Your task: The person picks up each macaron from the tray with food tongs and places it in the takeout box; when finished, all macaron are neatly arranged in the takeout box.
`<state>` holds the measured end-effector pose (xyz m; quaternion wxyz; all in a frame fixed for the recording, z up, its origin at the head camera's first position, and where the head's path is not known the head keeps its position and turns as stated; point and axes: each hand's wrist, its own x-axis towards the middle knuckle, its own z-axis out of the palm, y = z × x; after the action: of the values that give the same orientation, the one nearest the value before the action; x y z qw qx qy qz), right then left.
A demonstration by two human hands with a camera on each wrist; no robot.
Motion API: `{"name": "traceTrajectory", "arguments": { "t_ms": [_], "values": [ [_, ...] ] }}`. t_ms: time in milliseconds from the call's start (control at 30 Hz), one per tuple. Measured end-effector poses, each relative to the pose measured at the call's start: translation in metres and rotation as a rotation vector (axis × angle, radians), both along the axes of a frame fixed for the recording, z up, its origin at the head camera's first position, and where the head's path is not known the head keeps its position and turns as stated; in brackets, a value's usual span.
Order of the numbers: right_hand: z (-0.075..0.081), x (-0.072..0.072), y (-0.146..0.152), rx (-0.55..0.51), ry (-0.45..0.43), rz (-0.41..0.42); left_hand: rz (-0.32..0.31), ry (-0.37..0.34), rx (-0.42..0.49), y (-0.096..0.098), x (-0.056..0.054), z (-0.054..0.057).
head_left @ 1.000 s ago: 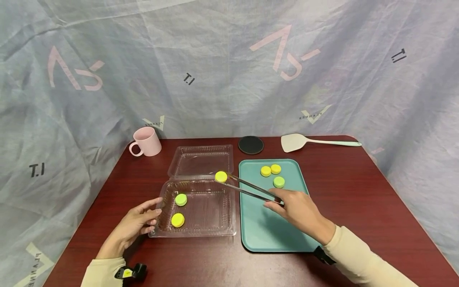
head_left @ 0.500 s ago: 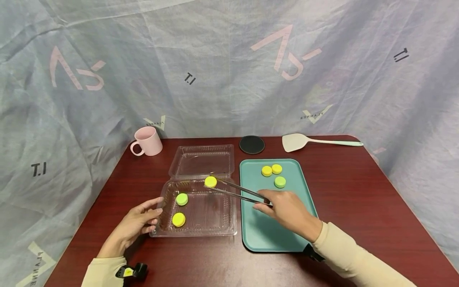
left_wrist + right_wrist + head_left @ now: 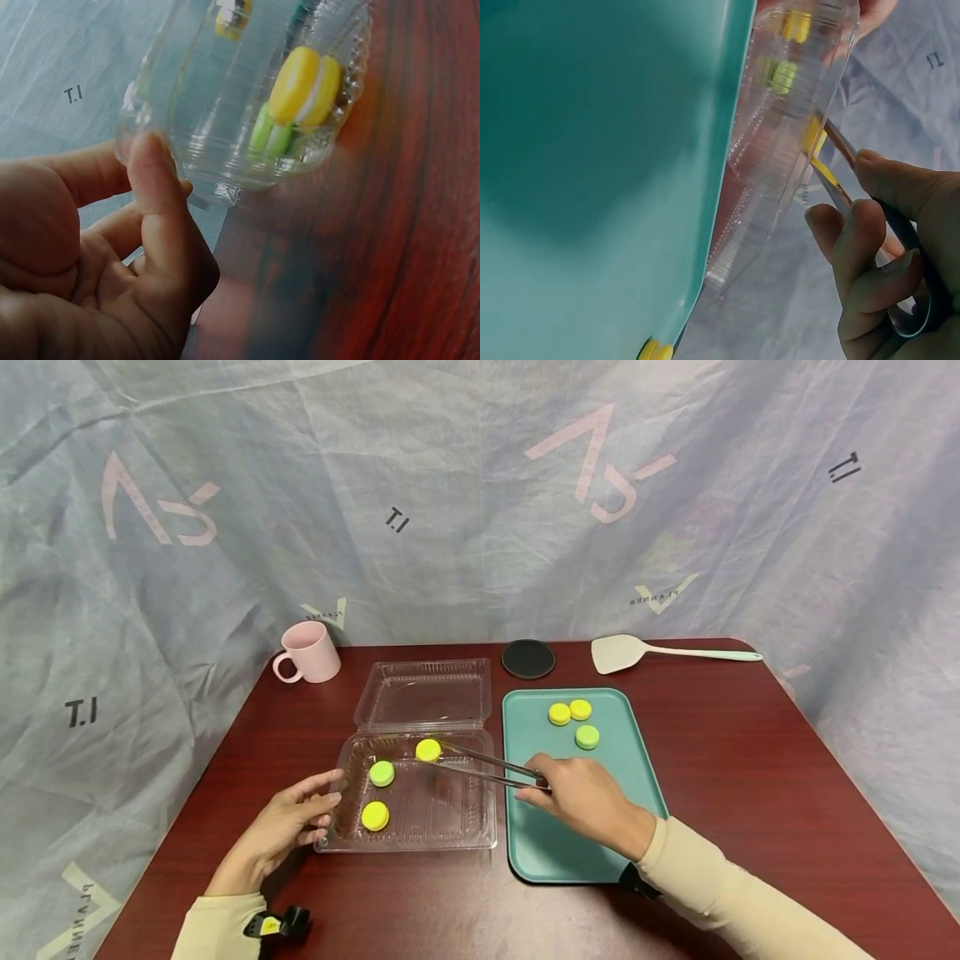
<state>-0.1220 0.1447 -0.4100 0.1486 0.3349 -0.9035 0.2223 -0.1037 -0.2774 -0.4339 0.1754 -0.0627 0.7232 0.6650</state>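
The right hand (image 3: 588, 797) grasps a pair of metal tongs (image 3: 840, 142), with its thumb and fingers bent around the handle end. Between the tips of the tongs there is a yellow macaron (image 3: 428, 750), which is at the far part of the clear plastic clamshell container (image 3: 442, 818); whether this macaron touches the container's bottom, I cannot tell. The left hand (image 3: 285, 822) pinches the left rim of the container between the thumb and the fingers.

Inside the container, on its left half, lie a green macaron (image 3: 382, 773) and, nearer to the person, a second yellow macaron (image 3: 376, 816); these two are apart from each other. The container's transparent lid (image 3: 427, 702) lies opened back at its far edge.

Just to the right of the container is a teal tray (image 3: 555, 852), and on it are two yellow macarons (image 3: 559, 714) side by side and another green macaron (image 3: 587, 737) near them. Behind the container to the left stands a pink mug (image 3: 311, 653). Behind it to the right lie a black round coaster (image 3: 528, 658) and, farther right, a white turner (image 3: 618, 654) with a pale green handle end. The dark red wooden table (image 3: 420, 910) is under the container, and a grey printed cloth (image 3: 480, 460) hangs behind it.
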Motion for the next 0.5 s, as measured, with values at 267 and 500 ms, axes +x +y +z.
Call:
{"name": "traceTrajectory", "arguments": {
  "t_ms": [267,500],
  "values": [
    [-0.002,-0.001,-0.011,0.088,0.037,0.025,-0.002,0.005,-0.011,0.0,0.0,-0.001],
    [-0.001,-0.003,-0.019,0.148,0.048,0.022,-0.003,0.006,-0.005,0.0,0.0,-0.001]
  ]
}}
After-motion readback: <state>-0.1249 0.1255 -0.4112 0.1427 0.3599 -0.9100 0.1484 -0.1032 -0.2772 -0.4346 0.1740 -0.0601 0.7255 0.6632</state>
